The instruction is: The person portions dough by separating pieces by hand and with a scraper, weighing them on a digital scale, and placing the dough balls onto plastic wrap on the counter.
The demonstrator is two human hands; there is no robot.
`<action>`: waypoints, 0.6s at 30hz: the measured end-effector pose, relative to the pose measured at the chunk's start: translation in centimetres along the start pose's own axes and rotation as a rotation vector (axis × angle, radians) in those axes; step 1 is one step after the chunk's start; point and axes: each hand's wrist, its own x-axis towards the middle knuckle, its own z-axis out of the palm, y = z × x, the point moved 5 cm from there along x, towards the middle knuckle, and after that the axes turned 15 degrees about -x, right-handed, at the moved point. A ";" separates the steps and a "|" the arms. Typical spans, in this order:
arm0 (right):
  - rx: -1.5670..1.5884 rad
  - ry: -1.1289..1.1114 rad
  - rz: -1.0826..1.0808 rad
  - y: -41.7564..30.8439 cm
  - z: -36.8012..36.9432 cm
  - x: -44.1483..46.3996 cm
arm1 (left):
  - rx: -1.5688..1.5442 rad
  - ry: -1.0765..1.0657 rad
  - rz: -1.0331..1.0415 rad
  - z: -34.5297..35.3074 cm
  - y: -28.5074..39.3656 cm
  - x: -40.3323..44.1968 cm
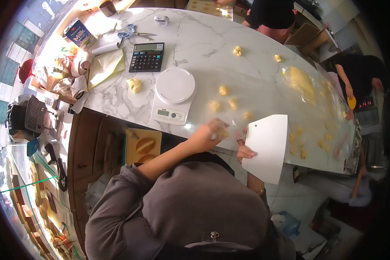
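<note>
My left hand, a little blurred, is closed around a small piece of yellow dough at the near edge of the table. A large white dough scraper is gripped at its left side by my right hand. Just beyond my hands lie several small dough lumps. To the left of them stands a white kitchen scale with a bare round platform. Another dough lump rests left of the scale. Farther right, a big mass of dough lies under clear plastic.
The marble table bears a calculator, scissors and a milk carton. More dough pieces sit at right. Bread loaves lie on a tray below the edge. Other people are at the far and right sides.
</note>
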 end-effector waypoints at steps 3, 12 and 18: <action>0.038 -0.091 -0.024 0.0 0.3 -0.1 | 0.121 0.110 0.147 1.1 -1.2 1.7; 0.063 0.056 0.007 1.6 -4.9 -1.2 | 0.555 0.164 0.179 -0.8 -1.4 -0.1; -0.060 0.101 0.108 1.8 -5.7 -2.8 | 0.493 0.632 -0.060 -11.3 1.8 -8.2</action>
